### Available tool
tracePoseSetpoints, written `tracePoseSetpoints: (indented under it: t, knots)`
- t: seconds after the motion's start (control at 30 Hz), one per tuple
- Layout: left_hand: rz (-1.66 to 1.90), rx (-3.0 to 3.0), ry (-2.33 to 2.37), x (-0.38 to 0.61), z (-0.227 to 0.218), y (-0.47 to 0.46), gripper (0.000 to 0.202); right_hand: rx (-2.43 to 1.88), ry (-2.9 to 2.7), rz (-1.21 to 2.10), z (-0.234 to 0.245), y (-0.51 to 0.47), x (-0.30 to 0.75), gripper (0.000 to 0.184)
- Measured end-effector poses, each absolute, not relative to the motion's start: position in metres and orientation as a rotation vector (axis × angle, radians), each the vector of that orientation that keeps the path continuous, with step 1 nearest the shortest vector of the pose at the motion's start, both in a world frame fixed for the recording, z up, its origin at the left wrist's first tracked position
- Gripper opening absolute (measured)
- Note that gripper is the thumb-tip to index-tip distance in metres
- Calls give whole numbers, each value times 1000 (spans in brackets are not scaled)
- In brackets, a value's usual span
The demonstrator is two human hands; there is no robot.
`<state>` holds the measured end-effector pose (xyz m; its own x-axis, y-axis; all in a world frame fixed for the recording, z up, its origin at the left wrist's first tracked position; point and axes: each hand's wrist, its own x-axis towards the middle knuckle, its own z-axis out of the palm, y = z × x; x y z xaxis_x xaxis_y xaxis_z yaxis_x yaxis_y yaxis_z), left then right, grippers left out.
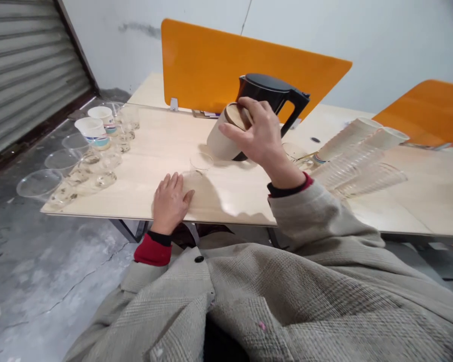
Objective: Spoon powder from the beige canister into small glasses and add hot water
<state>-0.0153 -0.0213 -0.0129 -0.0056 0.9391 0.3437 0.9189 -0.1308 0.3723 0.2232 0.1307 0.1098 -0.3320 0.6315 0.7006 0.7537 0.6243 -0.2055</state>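
My right hand (262,130) reaches over a beige canister (221,138). Its thumb and fingers close around the canister's light brown round lid (238,115), which has a dark rim. Whether the lid is loose cannot be seen. Directly behind stands a black electric kettle (264,93), its handle to the right. My left hand (171,201) lies flat near the table's front edge, holding nothing, fingers stretched out. Just beyond it is a faint clear round object (202,163) with a small dark bit at it, hard to make out.
Clear plastic cups (62,161) with dark bits in their bottoms and white paper cups (92,130) stand on the table's left end. Stacks of clear cups (357,168) and paper cups (349,136) are at the right. An orange divider (211,60) rises behind the wooden table (162,136).
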Motion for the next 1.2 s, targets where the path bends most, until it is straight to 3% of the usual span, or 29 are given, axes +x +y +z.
tracePoseSetpoints:
  t: [0.17, 0.33, 0.47, 0.67, 0.87, 1.2]
  knots:
    - [1141, 2144, 1665, -27, -11, -37, 65, -1078, -2118, -10, 104, 25, 223, 68]
    - [1104, 2115, 1520, -28, -9, -55, 82, -1161, -2244, 285, 69, -12, 190, 73]
    - [1020, 2109, 1621, -22, -7, -54, 101, -1235, -2291, 271, 57, -13, 171, 79]
    - [1004, 2076, 1716, -6, -2, -49, 97, -1221, -2313, 214, 58, -13, 167, 81]
    - [1100, 1946, 1704, 2, -4, -48, 88, -1090, -2251, 232, 46, -8, 169, 71]
    - [1074, 1858, 1782, 4, 4, -50, 98, -963, -1943, 329, 62, 9, 188, 60]
